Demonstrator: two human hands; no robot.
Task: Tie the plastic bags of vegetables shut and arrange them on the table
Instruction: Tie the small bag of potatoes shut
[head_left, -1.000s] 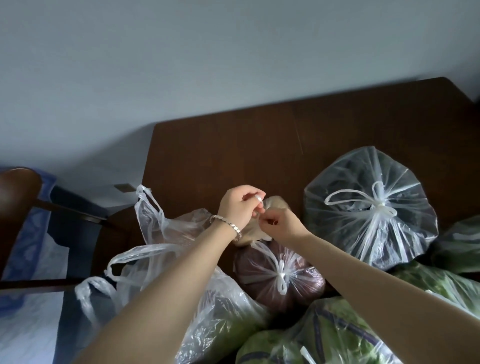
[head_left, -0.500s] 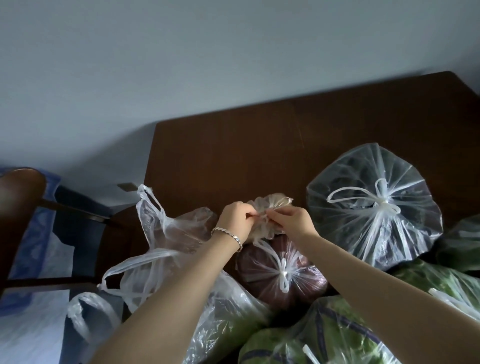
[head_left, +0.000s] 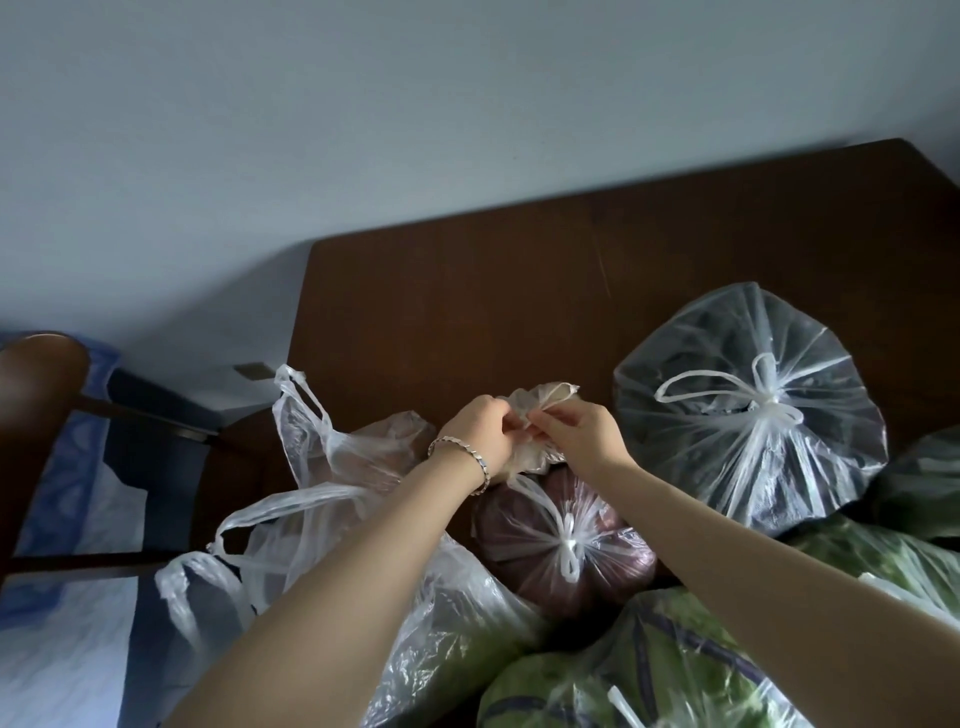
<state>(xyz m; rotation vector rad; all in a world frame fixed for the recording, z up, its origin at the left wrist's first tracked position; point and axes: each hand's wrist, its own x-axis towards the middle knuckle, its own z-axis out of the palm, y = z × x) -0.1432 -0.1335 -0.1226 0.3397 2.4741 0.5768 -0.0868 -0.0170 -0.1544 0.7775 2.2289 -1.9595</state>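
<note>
Both grips meet over the small bag, which sits on the dark wooden tabletop at the far side of a heap of bags. The left grip has its fingers curled and pinches the crumpled plastic at the bag's mouth from 9 o'clock. The right grip pinches the same plastic from 3 o'clock, fingers curled likewise. The fingertips of the two are nearly touching, and a loose tuft of plastic stands up behind them at 12 o'clock. What the bag holds cannot be told. A bracelet circles the left wrist.

Taking the small bag as the centre of the dial:
- **6 o'clock:** just beside it lies a purple bag, its handles knotted shut.
- **3 o'clock:** near the right grip sits a big clear bag with dark contents, also knotted.
- **8 o'clock:** an open bag slumps at the tabletop's left edge, its handles loose, partly under the left forearm.
- **5 o'clock:** at the bottom of the view lie green bags, pressed against the purple one.
- **9 o'clock:** a chair stands off the tabletop, well apart.
</note>
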